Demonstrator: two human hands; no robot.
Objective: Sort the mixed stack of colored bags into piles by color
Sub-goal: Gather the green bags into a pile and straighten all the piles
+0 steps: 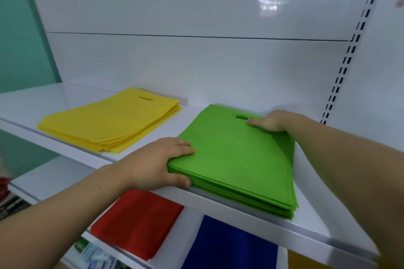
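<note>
White store shelf (65,98) with a glossy back panel; green pile (236,159) lies flat on it, center-right of frame, near edge at the shelf's front lip. Thin fabric-like bags, light, floppy, layers likely to slide and fan out, so take the whole stack from opposite edges and keep it level. Long axis runs from lower center up toward the back panel, handle slot at the far end. Left hand (157,161) clamps the near-left corner, fingers on top, thumb at the front edge. Right hand (271,121) grips the far-right edge beside the slot. Yellow pile (109,120) sits apart, left-center, same shelf, slot also at the far end. Red bags (140,223) and blue bags (229,247) on the shelf below, bottom of frame.
</note>
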